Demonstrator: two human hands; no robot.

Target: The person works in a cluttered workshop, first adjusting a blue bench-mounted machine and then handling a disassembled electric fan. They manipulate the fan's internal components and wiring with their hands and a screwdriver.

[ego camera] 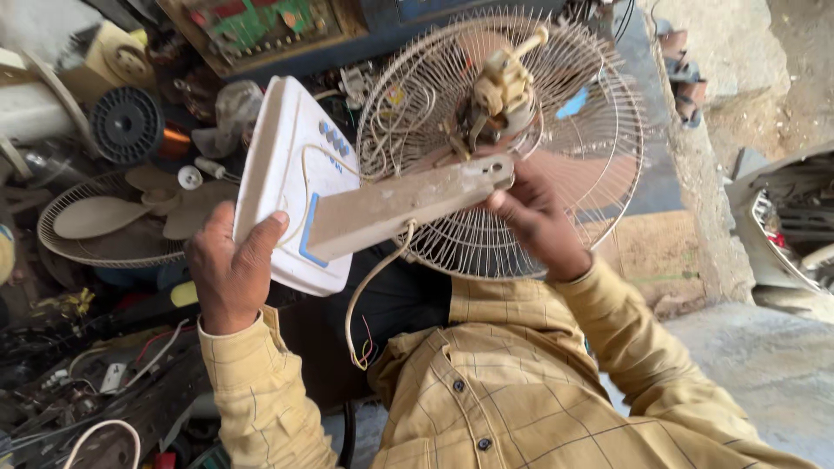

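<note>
Head view: left hand [228,269] grips the white plastic fan base [291,174], right hand [534,217] clasps its dusty beige stem [408,204], whose long axis runs between them.

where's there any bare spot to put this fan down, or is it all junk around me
Bare concrete floor lies beyond the right sleeve, between the low wall and the grey casing. The other side is crowded: spare grille with blades, black spool, wires and parts. Left hand holds the fan base, right hand its neck.
</note>
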